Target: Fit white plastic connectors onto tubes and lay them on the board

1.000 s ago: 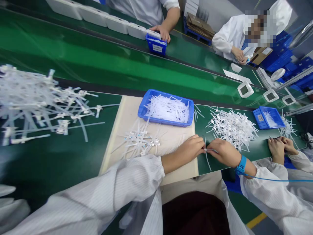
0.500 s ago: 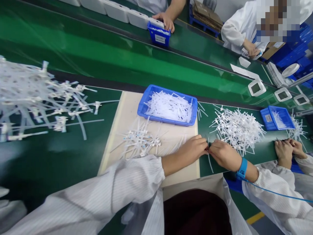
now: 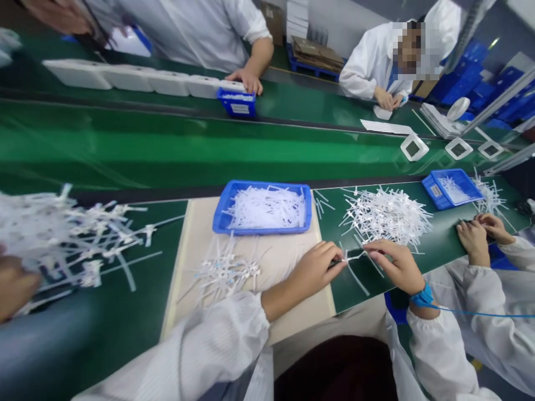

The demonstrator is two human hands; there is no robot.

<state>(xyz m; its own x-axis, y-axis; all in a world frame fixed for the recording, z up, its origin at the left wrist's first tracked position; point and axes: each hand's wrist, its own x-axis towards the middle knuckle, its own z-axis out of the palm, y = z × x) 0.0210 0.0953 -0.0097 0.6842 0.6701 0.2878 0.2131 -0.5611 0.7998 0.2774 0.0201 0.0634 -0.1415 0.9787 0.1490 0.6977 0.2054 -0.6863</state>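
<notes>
My left hand point(image 3: 324, 263) pinches a thin white plastic tube piece point(image 3: 357, 278) by its upper end, over the green table near the board's right edge. Just to the right, the fingertips of my right hand point(image 3: 393, 262) close on another slim white tube piece point(image 3: 378, 264). A short white strand spans the gap between the two hands; whether the pieces are joined there is too small to tell. Behind my right hand lies a heap of white tube pieces with small connectors point(image 3: 387, 217). A blue tray point(image 3: 262, 230) full of short white tubes stands beyond my left hand.
On the cream board point(image 3: 175, 289) lies a small pile of connector pieces point(image 3: 228, 270). A larger tube heap point(image 3: 83, 234) is at left, beside another person's blurred hand point(image 3: 14, 284). Co-worker's hands point(image 3: 476, 236) work at right near a blue bin point(image 3: 455, 189). A blue cord point(image 3: 480, 313) trails from my right wristband.
My hands have moved apart from being pressed together, with white pieces now showing between them. The view has tilted up, and another person's hand has appeared at the left heap.
</notes>
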